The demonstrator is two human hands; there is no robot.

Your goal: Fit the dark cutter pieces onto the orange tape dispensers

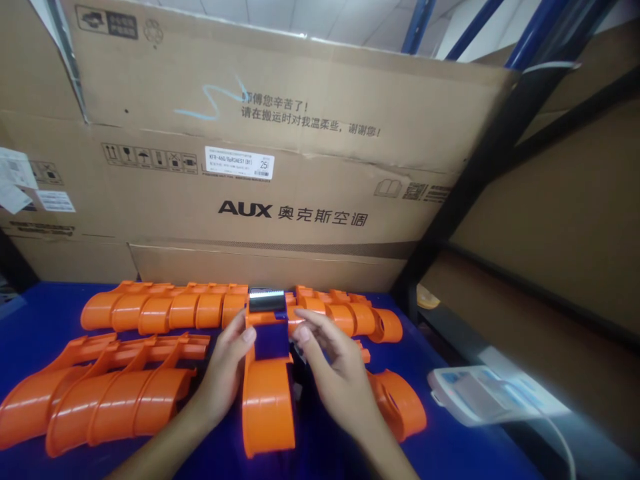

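Note:
An orange tape dispenser (269, 403) with a toothed cutting blade at its far end stands over the blue tabletop in front of me. My left hand (227, 360) grips its left side, thumb against the edge near the blade. On the other side, my right hand (337, 373) is close beside it. That thumb and index finger are apart at the dispenser's edge; the lower fingers are mostly hidden, and contact is hard to make out. More orange tape dispensers lie in rows, one row at front left (115, 407) and another behind it (165, 310).
Further dispensers sit at the back right (355, 320) and front right (400, 403). A white device with a cable (475, 393) rests to the right. Behind the blue tabletop (210, 453) rises a large cardboard sheet (165, 213), with a dark frame post (463, 167) at right.

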